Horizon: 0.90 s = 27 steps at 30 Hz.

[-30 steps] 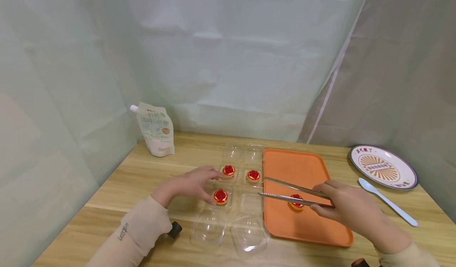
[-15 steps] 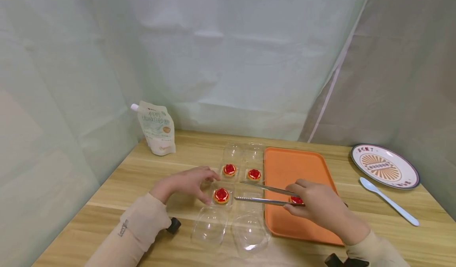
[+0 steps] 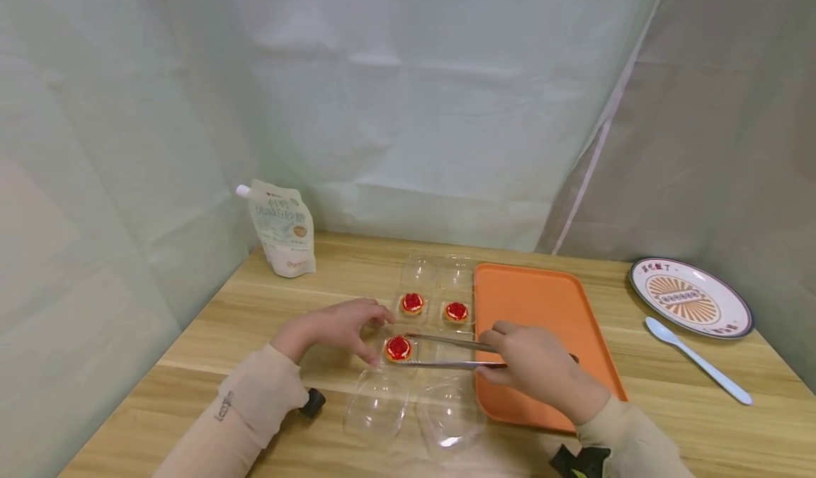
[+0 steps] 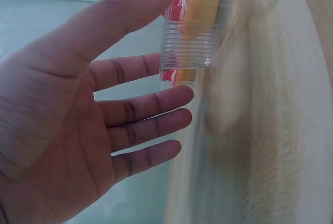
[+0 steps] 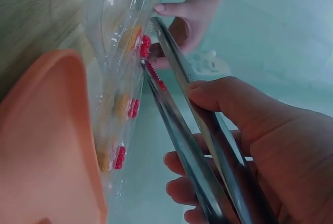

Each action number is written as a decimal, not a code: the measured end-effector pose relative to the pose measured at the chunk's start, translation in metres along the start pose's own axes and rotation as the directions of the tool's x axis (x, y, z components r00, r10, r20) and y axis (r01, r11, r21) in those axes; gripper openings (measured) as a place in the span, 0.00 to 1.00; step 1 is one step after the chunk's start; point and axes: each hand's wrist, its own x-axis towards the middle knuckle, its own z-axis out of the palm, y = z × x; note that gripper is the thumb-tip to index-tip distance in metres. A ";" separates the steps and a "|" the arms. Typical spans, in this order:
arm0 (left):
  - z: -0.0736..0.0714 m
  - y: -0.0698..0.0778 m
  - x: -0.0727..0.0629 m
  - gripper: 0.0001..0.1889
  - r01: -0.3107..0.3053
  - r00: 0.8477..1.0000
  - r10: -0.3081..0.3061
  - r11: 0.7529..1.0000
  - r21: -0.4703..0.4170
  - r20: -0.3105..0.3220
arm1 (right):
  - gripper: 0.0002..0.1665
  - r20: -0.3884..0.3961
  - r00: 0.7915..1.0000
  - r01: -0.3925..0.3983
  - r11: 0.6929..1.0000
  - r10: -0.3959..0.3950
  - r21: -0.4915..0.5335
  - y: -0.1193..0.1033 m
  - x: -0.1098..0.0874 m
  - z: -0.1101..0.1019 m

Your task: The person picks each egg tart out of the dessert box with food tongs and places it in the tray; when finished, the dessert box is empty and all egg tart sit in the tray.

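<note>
My right hand (image 3: 535, 365) holds metal tongs (image 5: 179, 104), its thumb on one arm and fingers on the other. The tongs' spread tips reach over the near-left tart (image 3: 398, 348), which has a red topping and sits in a clear plastic box (image 3: 417, 347). Whether the tips touch the tart, I cannot tell. At that box's left side is my left hand (image 3: 341, 326), thumb and fingers spread. Its thumb overlaps the box edge in the left wrist view, where the fingers (image 4: 148, 104) look fairly straight. Two more tarts, a left one (image 3: 411, 303) and a right one (image 3: 455, 311), sit in boxes behind.
Clear lids lie open in front (image 3: 376, 403) and behind (image 3: 417, 271). An orange tray (image 3: 535, 287) lies right of the boxes, partly under my right hand. Farther right are a patterned plate (image 3: 720, 308) and a light-blue spoon (image 3: 701, 365). A spouted pouch (image 3: 283, 234) stands back left.
My right hand has moved left with the tongs, bringing their tips from the tray's edge to the near-left tart. The tray's tart is now hidden behind that hand. My left hand has drawn slightly back.
</note>
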 end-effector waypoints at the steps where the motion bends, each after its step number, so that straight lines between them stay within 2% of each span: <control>1: 0.000 0.000 0.000 0.36 -0.003 1.000 0.003 1.000 0.002 0.000 | 0.16 0.010 1.000 -0.002 1.000 0.002 0.010 -0.001 0.002 0.000; 7: 0.000 0.001 -0.001 0.36 -0.031 0.999 0.031 0.999 0.022 -0.007 | 0.14 0.050 0.999 -0.004 1.000 0.003 0.001 -0.005 0.012 0.000; 12: 0.000 0.002 -0.001 0.36 -0.027 1.000 0.028 0.999 0.026 -0.008 | 0.15 0.062 0.998 0.013 1.000 -0.012 -0.016 -0.008 0.018 0.000; 19: -0.001 0.002 0.000 0.35 -0.019 1.000 0.019 0.999 0.028 -0.008 | 0.15 0.086 0.996 0.014 1.000 -0.013 -0.009 -0.008 0.020 0.000; 27: -0.001 0.003 -0.001 0.35 -0.013 1.000 0.013 1.000 0.008 0.003 | 0.16 0.080 0.996 0.028 0.999 -0.027 -0.016 -0.007 0.019 0.000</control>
